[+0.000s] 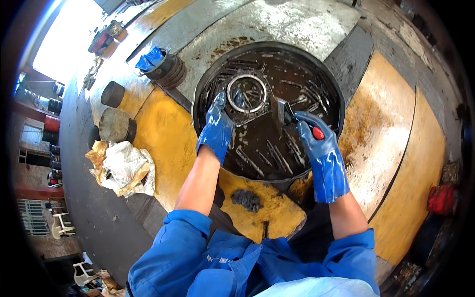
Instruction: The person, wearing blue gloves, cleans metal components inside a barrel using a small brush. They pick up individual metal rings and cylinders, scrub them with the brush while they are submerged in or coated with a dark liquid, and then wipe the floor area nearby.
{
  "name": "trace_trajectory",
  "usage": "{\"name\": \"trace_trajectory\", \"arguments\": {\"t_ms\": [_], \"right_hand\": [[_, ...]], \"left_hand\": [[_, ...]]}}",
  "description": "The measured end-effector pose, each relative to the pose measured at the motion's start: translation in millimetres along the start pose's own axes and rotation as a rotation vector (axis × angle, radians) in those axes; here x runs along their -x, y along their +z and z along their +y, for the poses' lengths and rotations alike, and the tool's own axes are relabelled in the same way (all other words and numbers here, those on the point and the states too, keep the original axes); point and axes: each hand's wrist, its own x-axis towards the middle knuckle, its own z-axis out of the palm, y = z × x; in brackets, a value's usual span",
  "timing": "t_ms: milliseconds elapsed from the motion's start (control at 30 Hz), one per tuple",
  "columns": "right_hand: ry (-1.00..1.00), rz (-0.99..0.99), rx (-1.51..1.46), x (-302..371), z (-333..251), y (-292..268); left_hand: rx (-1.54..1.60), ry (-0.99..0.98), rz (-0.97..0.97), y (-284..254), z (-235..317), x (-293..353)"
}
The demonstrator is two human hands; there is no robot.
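A wide round pan (338,131) of dark oily liquid stands in front of me, with several long thin metal pieces lying in it. My left hand (216,123), in a blue rubber glove, grips the left side of a flanged metal ring part (265,94) over the pan. Blue glove fingers show through the ring's opening. In my right hand (316,138), also gloved, is a paintbrush (285,110) whose handle has a red end. Its dark, wet bristles are just right of the ring part, pointing toward it.
Left of the pan stand a dark can (167,74) with blue material on top and two smaller cans, one upright (113,94) and one lying over (115,124). White and brown rags (129,168) lie nearer. A dark clump (246,200) sits on the yellow board before me.
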Motion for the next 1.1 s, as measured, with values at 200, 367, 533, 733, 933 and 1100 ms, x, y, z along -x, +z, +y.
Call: {"name": "trace_trajectory", "arguments": {"t_ms": [200,367,533,733,933,1100], "right_hand": [[0.011,0.005,-0.003,-0.9,-6.7,-1.9],[0.044,0.031,-0.066,-2.0,-7.0,-6.1],[0.034,0.05,-0.059,-5.3,0.1,-11.3],[0.125,0.063,-0.215,-5.2,-9.4,-7.7],[0.072,0.034,-0.199,-10.0,16.3,-14.9],[0.136,0.066,-0.278,-12.1,16.1,-12.7]], "left_hand": [[0.13,-0.078,-0.044,-4.9,-0.8,-4.0],[0.212,-0.132,-0.069,-4.2,-6.5,-4.1],[0.289,-0.174,-0.087,-2.9,-14.2,-1.7],[0.372,-0.206,-0.076,-11.7,-22.7,-1.0],[0.535,-0.277,-0.09,-11.1,-28.0,8.3],[0.737,-0.402,-0.09,-27.7,-57.0,-7.8]]}}
